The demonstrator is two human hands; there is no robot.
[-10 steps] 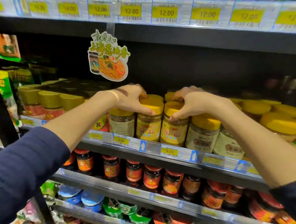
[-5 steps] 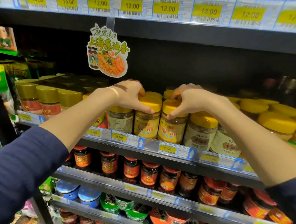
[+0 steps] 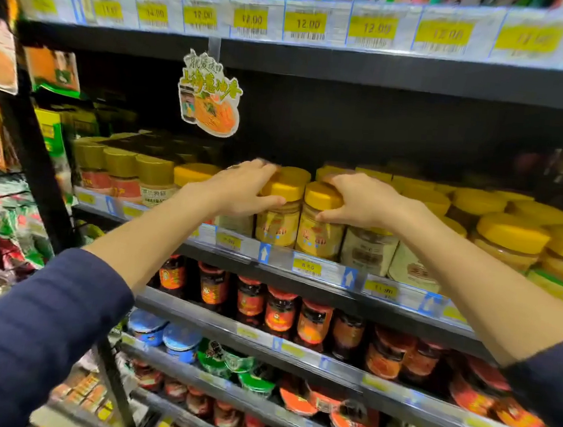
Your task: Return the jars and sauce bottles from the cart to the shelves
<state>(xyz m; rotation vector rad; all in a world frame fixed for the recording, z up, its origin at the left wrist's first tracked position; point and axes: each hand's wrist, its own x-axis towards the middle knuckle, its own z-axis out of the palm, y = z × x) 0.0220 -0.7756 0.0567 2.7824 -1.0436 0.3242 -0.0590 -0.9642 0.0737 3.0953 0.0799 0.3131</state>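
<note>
Two yellow-lidded jars with yellow labels stand side by side at the front of the middle shelf (image 3: 322, 272). My left hand (image 3: 241, 188) grips the lid of the left jar (image 3: 277, 221), thumb in front and fingers over the top. My right hand (image 3: 360, 198) grips the lid of the right jar (image 3: 319, 232) the same way. Both jars rest upright on the shelf, touching each other. No cart is in view.
More yellow-lidded jars (image 3: 508, 235) crowd the shelf to the right and gold-lidded ones (image 3: 122, 170) to the left. A paper promo sign (image 3: 210, 94) hangs above my hands. Red-lidded sauce jars (image 3: 279, 311) fill the shelf below. A black upright post (image 3: 37, 162) stands at left.
Both hands have stayed on the two jar lids. The view has shifted slightly, and the hands sit a little further right and lower on the jars.
</note>
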